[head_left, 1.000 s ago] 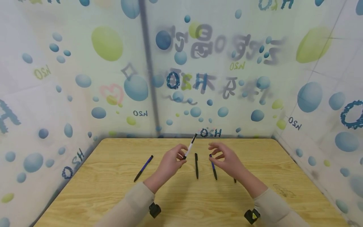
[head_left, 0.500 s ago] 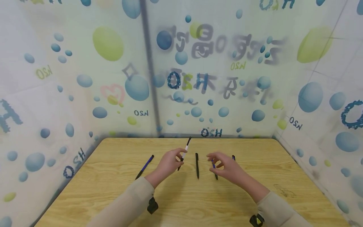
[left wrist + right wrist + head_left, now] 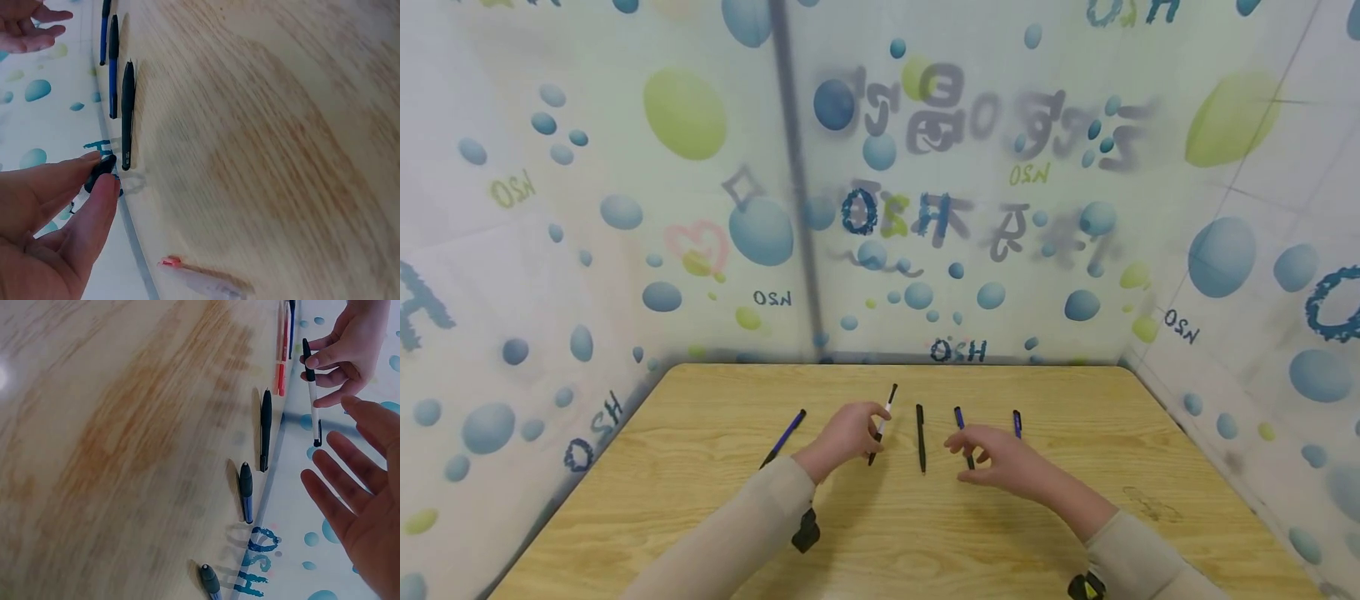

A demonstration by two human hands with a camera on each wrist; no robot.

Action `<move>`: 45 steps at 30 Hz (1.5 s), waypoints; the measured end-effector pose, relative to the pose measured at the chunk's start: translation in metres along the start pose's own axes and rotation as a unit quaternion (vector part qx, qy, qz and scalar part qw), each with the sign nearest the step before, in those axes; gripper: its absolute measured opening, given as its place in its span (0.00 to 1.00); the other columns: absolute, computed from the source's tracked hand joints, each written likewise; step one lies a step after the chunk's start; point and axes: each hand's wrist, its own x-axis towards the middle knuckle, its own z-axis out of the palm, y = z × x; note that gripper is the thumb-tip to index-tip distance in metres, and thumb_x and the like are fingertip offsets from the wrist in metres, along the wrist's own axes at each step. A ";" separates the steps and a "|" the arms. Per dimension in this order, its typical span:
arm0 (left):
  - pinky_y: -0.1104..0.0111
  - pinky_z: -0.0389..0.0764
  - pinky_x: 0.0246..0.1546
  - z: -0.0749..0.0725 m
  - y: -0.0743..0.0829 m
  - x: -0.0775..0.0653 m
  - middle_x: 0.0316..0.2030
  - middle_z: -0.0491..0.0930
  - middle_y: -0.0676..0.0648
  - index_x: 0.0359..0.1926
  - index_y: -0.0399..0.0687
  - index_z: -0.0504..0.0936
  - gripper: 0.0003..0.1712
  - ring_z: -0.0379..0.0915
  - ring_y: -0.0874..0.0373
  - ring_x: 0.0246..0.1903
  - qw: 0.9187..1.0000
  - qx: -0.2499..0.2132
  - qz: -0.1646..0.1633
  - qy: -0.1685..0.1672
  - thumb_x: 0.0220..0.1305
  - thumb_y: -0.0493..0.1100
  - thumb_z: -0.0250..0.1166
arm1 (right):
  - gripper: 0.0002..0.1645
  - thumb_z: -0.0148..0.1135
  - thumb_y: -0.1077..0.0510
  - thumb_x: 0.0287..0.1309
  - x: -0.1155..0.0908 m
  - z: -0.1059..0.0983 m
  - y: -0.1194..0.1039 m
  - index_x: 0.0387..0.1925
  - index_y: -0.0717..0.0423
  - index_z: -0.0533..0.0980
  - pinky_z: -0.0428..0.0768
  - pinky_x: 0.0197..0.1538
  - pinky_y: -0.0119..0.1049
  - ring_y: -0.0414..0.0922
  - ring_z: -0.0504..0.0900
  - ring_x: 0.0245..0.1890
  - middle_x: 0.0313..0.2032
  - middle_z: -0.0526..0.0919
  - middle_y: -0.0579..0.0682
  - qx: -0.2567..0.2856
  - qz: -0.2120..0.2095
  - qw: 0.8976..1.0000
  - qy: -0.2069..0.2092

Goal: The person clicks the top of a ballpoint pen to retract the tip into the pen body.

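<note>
My left hand (image 3: 850, 433) pinches a white-and-black pen (image 3: 314, 403) between thumb and fingers, tilted a little above the wooden table (image 3: 880, 533). Just to its right a black pen (image 3: 921, 442) lies on the wood. Over a blue pen with a black grip (image 3: 959, 415) hovers my right hand (image 3: 375, 519), fingers spread and holding nothing. That hand partly covers another blue pen (image 3: 1017, 423) farther right. A red pen (image 3: 282, 375) lies near my left hand in the right wrist view; in the head view it is hidden.
Off to the left lies one more blue pen (image 3: 786, 435), partly behind the left sleeve. A patterned wall (image 3: 880, 317) with drops and lettering rises at the table's far edge, and side walls flank it.
My left hand has lowered the white-and-black pen toward the table. My right hand has drifted down and slightly nearer the body, uncovering the top of the rightmost blue pen.
</note>
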 end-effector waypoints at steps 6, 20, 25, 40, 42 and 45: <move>0.68 0.82 0.24 0.001 -0.005 0.005 0.30 0.76 0.45 0.54 0.37 0.80 0.28 0.77 0.56 0.23 1.000 0.015 -0.009 -0.015 0.49 0.26 0.74 | 0.24 0.69 0.61 0.58 0.000 0.004 0.002 0.55 0.60 0.75 0.80 0.44 0.52 0.54 0.78 0.44 0.47 0.80 0.54 0.012 0.005 1.000 -0.020; 0.69 0.81 0.25 0.001 -0.010 0.014 0.49 0.77 0.37 0.51 0.39 0.81 0.25 0.78 0.58 0.20 0.996 0.060 -0.049 -0.039 0.49 0.30 0.76 | 0.23 0.70 0.58 0.58 0.001 0.012 0.002 0.55 0.58 0.76 0.80 0.44 0.42 0.48 0.79 0.43 0.45 0.80 0.48 0.020 0.013 0.999 -0.049; 0.69 0.80 0.25 0.005 -0.013 0.015 0.52 0.77 0.37 0.50 0.40 0.82 0.25 0.78 0.58 0.19 0.994 0.080 -0.054 -0.047 0.48 0.30 0.76 | 0.24 0.70 0.59 0.57 0.001 0.016 0.000 0.55 0.57 0.76 0.80 0.44 0.37 0.47 0.79 0.44 0.45 0.80 0.46 0.033 0.031 0.997 -0.061; 0.68 0.80 0.23 0.017 -0.014 0.014 0.37 0.79 0.42 0.48 0.38 0.81 0.24 0.77 0.58 0.19 0.995 0.070 -0.054 -0.041 0.48 0.30 0.76 | 0.24 0.69 0.57 0.58 -0.003 0.018 0.001 0.56 0.55 0.76 0.80 0.45 0.38 0.45 0.79 0.44 0.45 0.80 0.46 0.032 0.038 0.996 -0.071; 0.68 0.79 0.23 0.017 -0.015 0.014 0.33 0.79 0.45 0.48 0.39 0.81 0.24 0.76 0.59 0.19 0.995 0.076 -0.049 -0.041 0.48 0.31 0.77 | 0.24 0.69 0.57 0.58 -0.003 0.018 0.001 0.56 0.55 0.76 0.80 0.45 0.39 0.46 0.79 0.44 0.45 0.80 0.46 0.033 0.038 0.996 -0.070; 0.68 0.78 0.22 0.015 -0.015 0.013 0.31 0.78 0.48 0.49 0.40 0.81 0.25 0.74 0.59 0.19 0.995 0.080 -0.049 -0.039 0.48 0.33 0.77 | 0.24 0.69 0.58 0.58 -0.002 0.017 0.000 0.56 0.56 0.76 0.80 0.45 0.41 0.47 0.79 0.44 0.45 0.80 0.47 0.027 0.036 0.997 -0.067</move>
